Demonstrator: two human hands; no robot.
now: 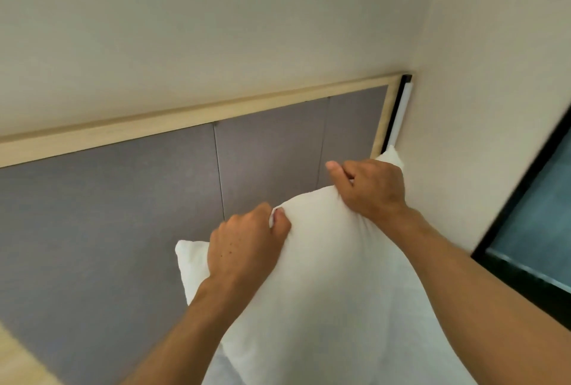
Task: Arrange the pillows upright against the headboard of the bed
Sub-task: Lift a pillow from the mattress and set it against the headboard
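Gripping one white pillow [324, 276] by its top edge: left hand [247, 245] and right hand [370, 190], both clenched. Grey padded headboard [123, 214], wood-trimmed, behind hands.

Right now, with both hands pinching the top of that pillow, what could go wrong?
Both the left hand and the right hand grip only the top edge of the pillow, so it might sag or flop over when released. It also sits close to the right end of the headboard, so its corner may end up crooked there.
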